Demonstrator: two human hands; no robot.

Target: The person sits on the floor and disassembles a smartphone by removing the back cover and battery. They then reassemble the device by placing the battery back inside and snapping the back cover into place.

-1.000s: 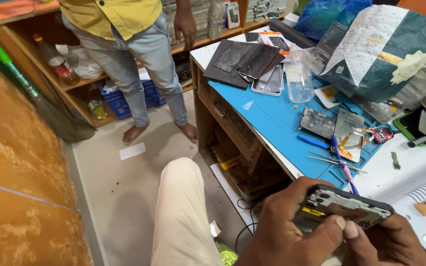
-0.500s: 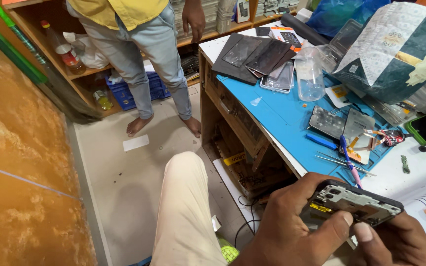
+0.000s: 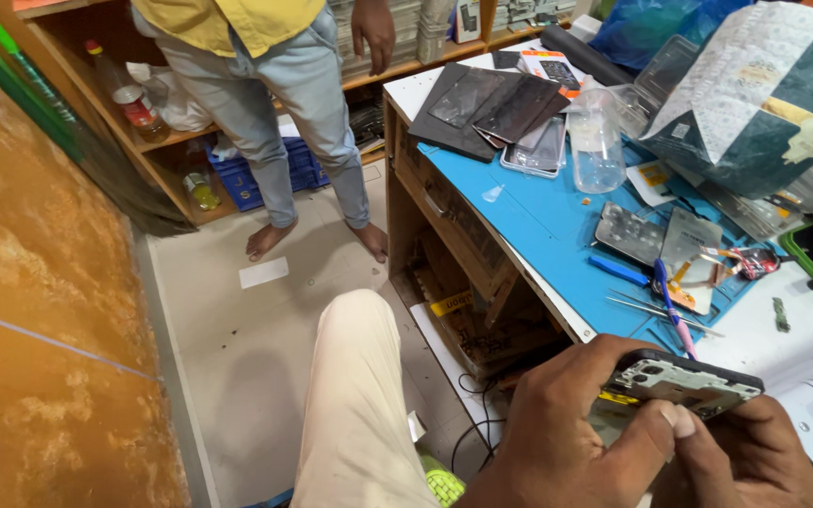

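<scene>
Both hands clamped on an opened phone (image 3: 684, 384) with its back off and insides bare: left hand (image 3: 566, 428) wrapped round the near end, thumb pressed on top, right hand (image 3: 755, 452) pinching the other end, so opened up already but not closed again yet, by the look of it. Just past the hands, thin tweezers (image 3: 656, 309) and a blue mat (image 3: 557, 226) crowded with parts near the desk edge (image 3: 519, 273). Farther left, open floor (image 3: 265, 320), then another person's bare feet (image 3: 270, 240).
</scene>
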